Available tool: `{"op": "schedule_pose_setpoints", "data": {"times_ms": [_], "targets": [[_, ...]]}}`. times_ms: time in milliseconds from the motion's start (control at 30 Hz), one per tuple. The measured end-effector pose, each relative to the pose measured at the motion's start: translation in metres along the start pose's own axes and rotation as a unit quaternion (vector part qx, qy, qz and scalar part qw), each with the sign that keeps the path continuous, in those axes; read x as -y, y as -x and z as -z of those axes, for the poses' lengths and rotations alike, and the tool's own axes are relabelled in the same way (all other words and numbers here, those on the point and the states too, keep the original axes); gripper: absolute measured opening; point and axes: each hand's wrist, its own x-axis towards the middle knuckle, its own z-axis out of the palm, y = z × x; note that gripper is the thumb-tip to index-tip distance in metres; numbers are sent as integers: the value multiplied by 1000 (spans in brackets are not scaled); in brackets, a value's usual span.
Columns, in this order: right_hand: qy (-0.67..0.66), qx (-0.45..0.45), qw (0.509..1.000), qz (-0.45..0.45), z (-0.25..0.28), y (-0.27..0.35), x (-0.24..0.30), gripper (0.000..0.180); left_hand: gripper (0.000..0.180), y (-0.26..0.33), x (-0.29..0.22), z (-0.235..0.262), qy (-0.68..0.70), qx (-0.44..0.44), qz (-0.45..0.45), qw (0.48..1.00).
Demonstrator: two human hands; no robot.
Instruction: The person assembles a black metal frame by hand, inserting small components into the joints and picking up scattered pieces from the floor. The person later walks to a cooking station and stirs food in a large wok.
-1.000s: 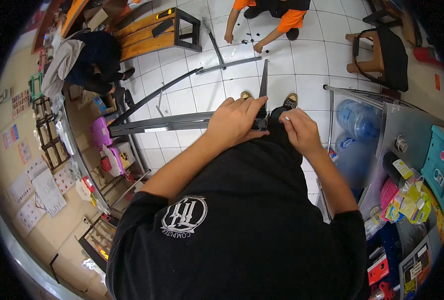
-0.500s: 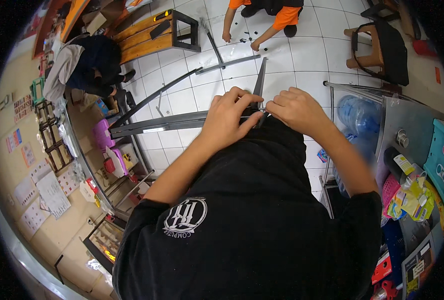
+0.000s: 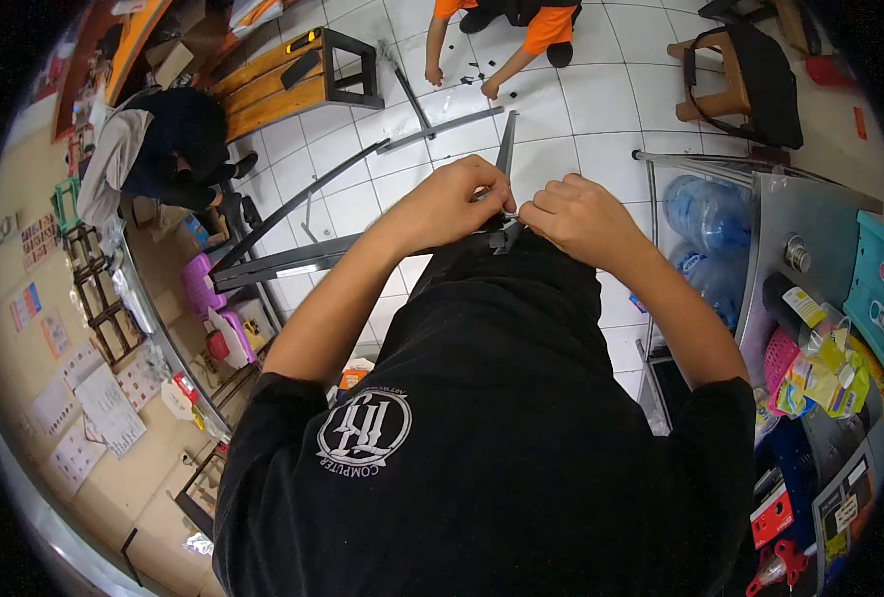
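A dark grey metal frame [image 3: 302, 257] lies across my lap, one long bar running left and a shorter bar [image 3: 506, 146] pointing away over the tiles. At the corner where they meet, a small dark end piece [image 3: 502, 238] shows just below my fingers. Over that corner my left hand [image 3: 452, 202] is closed in a pinch, thumb against fingertips. Close beside it on the right, my right hand [image 3: 583, 221] is also closed, its fingertips almost meeting the left ones. Whatever small thing sits between the fingertips is too hidden to name.
Ahead, a co-worker's hands [image 3: 491, 89] reach to small dark parts on the tiled floor. More metal bars [image 3: 442, 129] lie before me. A wooden bench [image 3: 273, 90] and a seated person [image 3: 168, 149] are at left; water jugs [image 3: 705, 214] and a metal cabinet [image 3: 800, 214] at right.
My left hand has lifted from its spread hold over the bar and drawn its fingers into a pinch near my right fingertips. My right hand stays almost in place. The view has shifted slightly.
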Motion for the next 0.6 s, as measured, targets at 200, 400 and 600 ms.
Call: {"op": "schedule_pose_setpoints", "data": {"times_ms": [200,400,600], "targets": [[129,60,989,44,19,-19,11,9,16,-6,-14,12,-82,66,-5,994],[-113,138,982,-55,8,-21,-13,22,20,-2,-11,2,-110,17,-78,991],[-440,327,808,-217,8,-37,-30,38,19,-4,-9,11,-111,67,-64,990]]}}
